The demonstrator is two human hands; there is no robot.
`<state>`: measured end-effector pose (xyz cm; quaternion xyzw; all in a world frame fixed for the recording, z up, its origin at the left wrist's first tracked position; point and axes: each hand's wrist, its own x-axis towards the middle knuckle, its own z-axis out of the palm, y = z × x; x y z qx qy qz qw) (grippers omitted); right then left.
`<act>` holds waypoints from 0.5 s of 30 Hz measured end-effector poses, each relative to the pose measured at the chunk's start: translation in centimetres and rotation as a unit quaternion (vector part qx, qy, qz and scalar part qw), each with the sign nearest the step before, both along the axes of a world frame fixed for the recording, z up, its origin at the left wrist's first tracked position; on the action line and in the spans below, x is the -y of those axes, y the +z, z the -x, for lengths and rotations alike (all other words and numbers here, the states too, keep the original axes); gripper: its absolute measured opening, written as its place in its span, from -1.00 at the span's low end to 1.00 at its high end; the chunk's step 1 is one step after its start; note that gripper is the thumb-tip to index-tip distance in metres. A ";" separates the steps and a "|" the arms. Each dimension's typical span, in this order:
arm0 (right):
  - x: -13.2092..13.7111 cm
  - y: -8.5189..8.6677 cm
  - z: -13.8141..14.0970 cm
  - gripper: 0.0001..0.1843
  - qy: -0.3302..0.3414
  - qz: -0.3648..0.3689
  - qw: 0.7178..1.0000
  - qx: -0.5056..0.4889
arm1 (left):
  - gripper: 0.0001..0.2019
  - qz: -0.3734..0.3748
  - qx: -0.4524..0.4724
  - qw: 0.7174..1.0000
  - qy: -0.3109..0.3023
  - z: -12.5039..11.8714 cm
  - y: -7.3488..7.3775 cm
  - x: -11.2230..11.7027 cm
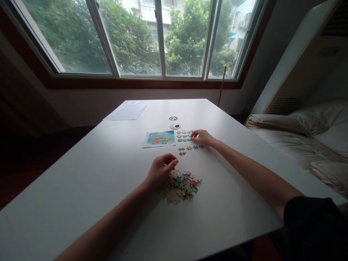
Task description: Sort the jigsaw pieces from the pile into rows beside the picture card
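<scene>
My left hand hovers at the upper left edge of a loose heap of jigsaw puzzle pieces, fingers curled and thumb close to the index finger. Whether anything small is between them I cannot make out. My right hand reaches farther out, its fingertips pinched on a puzzle piece at the right end of small rows of puzzle pieces. That piece is mostly hidden by the fingers. Several more pieces lie spaced out just below these rows. Left of the rows lies a colourful cartoon reference picture.
Everything lies on a white table. Two round grommet-like discs are set behind the picture. White paper sheets rest at the far left corner. A pale sofa stands to the right, and a window is beyond the table.
</scene>
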<state>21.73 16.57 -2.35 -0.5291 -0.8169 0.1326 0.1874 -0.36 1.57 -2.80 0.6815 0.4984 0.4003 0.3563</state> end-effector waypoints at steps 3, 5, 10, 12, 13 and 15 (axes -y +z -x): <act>0.1 -0.1 0.2 -0.84 0.000 -0.002 1.000 0.002 | -0.79 0.002 -0.003 1.000 0.003 0.1 0.1 0.0; 0.1 0.0 0.3 -0.85 0.002 -0.006 1.000 0.001 | -0.79 0.002 0.000 1.000 0.000 0.1 0.2 0.0; 2.0 0.9 0.6 -0.83 0.024 -0.020 0.999 -0.016 | -0.79 0.000 0.003 1.000 -0.003 0.1 0.2 0.0; 4.0 1.4 0.8 -0.83 0.054 -0.024 0.998 -0.035 | -0.78 -0.002 0.001 1.000 -0.002 0.1 0.2 0.0; 5.1 1.6 0.9 -0.83 0.086 -0.024 0.994 -0.058 | -0.79 -0.004 0.001 1.000 -0.002 0.1 0.2 0.0; 7.6 2.0 1.0 -0.84 0.163 -0.007 0.983 -0.089 | -0.79 -0.006 0.001 1.000 -0.004 0.1 0.3 0.1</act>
